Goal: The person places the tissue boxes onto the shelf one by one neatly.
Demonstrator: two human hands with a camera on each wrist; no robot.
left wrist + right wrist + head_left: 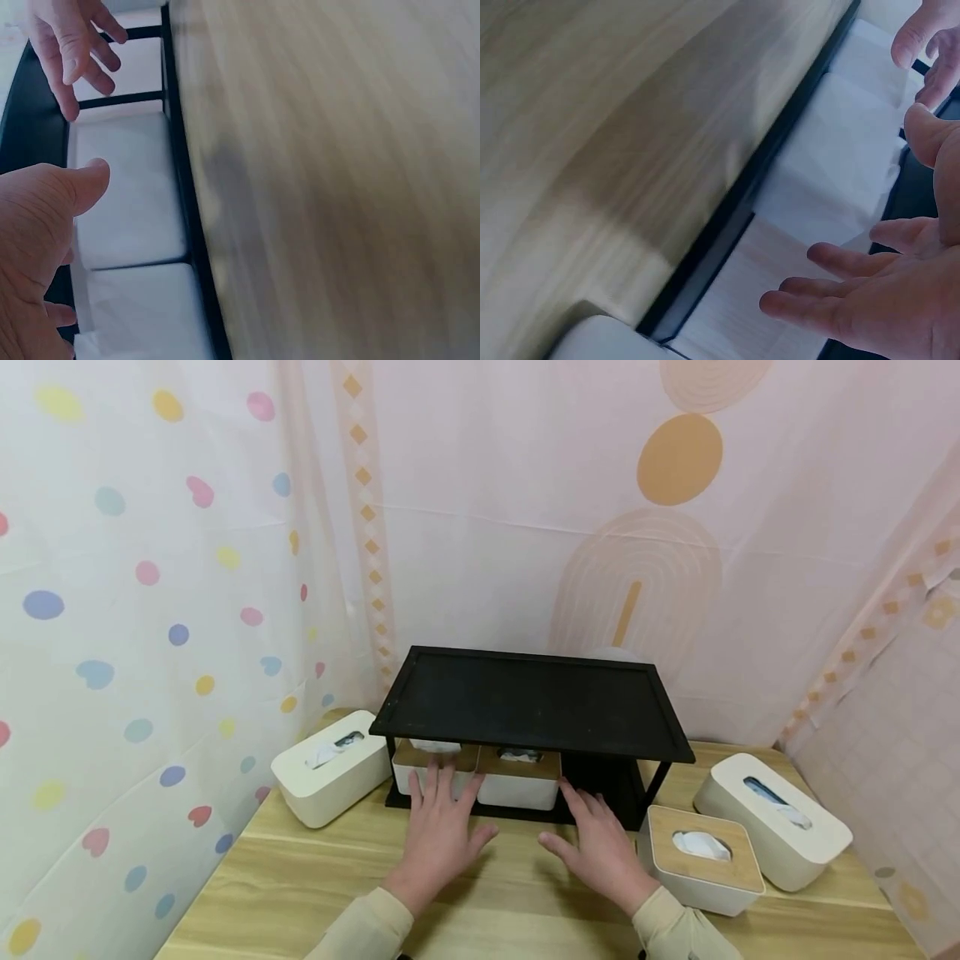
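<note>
Two white tissue boxes with wooden lids stand side by side on the lower level of a black two-tier shelf (540,702). My left hand (438,835) reaches to the front of the left tissue box (405,756), its fingers extended and overlapping the box in the head view. Fingertips of my right hand (603,852) come to the right front corner of the other tissue box (517,792); that hand's fingers are extended too. Both thumbs point inward, apart from each other. In the right wrist view the right palm faces the nearer box (836,142), with nothing gripped.
Left of the shelf is a long white tissue box (330,768). At its right stand a wooden-lidded tissue box (705,877) and another long white one (780,827). A wooden table (300,893) carries everything, with patterned curtains (480,527) behind.
</note>
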